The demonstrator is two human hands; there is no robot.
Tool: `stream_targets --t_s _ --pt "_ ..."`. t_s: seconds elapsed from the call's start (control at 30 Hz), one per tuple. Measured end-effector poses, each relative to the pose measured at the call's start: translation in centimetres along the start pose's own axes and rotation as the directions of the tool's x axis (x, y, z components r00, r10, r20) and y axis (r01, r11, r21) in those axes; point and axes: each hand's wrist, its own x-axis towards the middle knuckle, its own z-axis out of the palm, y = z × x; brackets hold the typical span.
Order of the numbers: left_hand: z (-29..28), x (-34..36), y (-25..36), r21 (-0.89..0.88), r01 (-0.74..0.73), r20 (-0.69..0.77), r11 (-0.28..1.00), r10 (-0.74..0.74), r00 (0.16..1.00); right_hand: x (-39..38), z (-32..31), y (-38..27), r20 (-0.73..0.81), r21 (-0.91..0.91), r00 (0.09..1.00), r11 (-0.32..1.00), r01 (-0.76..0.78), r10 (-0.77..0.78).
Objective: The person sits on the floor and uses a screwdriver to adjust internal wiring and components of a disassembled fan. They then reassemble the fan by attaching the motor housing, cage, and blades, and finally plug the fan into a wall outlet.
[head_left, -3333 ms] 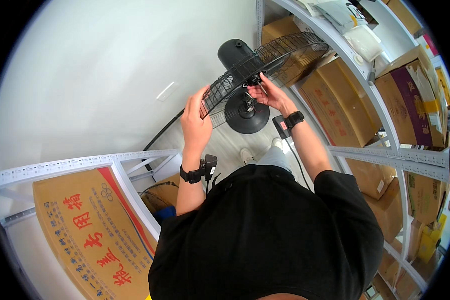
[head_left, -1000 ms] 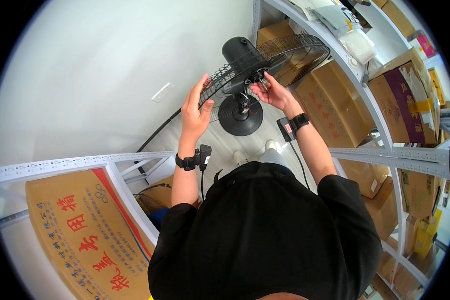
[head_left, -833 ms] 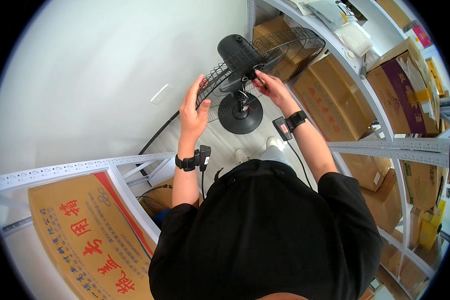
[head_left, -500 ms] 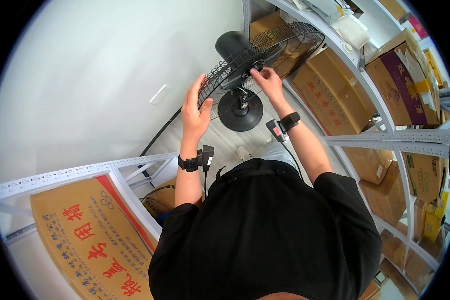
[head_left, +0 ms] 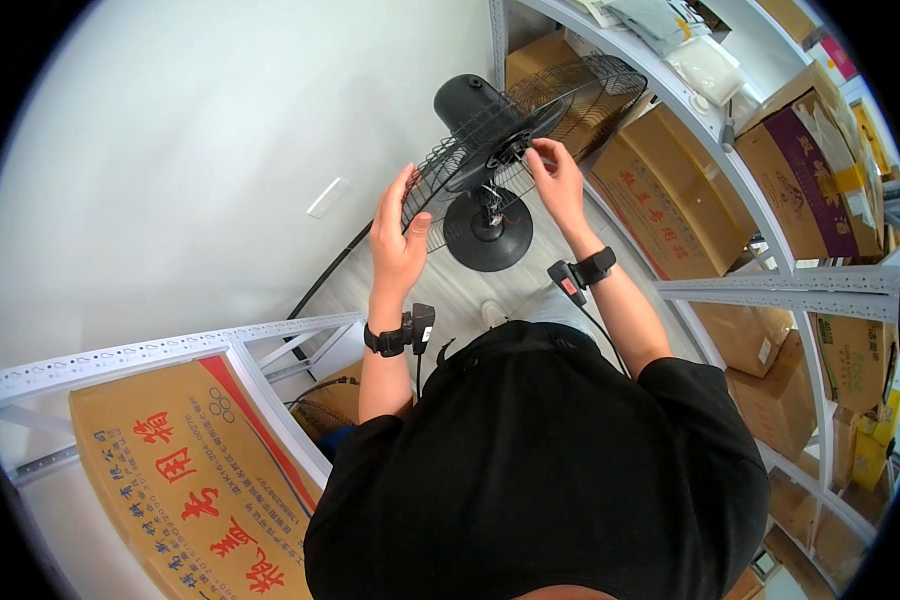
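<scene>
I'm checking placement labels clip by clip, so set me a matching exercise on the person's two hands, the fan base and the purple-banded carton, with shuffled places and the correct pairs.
Things:
1. Left hand
2. Right hand
3. Fan base
4. Purple-banded carton

Places:
A. On the floor
B. On the right-hand rack
C. At the left edge of the wire guard
D. By the fan hub

Pairs: 1-C, 2-D, 3-A, 4-B

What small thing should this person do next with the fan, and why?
Probably close the left hand on the edge of the wire guard to steady it: that hand is open at the guard's edge, thumb spread from its fingers, while the right hand is up by the black hub.
</scene>
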Motion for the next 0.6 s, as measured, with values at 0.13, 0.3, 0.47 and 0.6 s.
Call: stream_targets --t_s 0.13,0.3,0.47,0.6 --pt "0.2 0.1 -0.1 -0.008 -0.011 0.020 1.000 0.011 1.000 1.1 1.0 3.2 0.126 0.163 0.953 0.941 -0.296 0.277" --pt "0.1 -0.2 0.0 -0.006 0.015 0.017 1.000 -0.014 1.000 -0.6 -0.4 -1.3 0.018 -0.165 0.938 0.925 0.343 -0.345" --pt "0.4 0.0 0.4 0.003 0.004 0.034 1.000 -0.004 0.999 -0.1 0.9 1.8 0.031 -0.015 0.987 0.988 -0.155 0.156" --pt "0.1 -0.4 0.3 0.020 0.010 0.020 1.000 -0.010 1.000 -1.0 -0.4 -1.2 0.079 -0.099 0.959 0.955 0.279 -0.272"
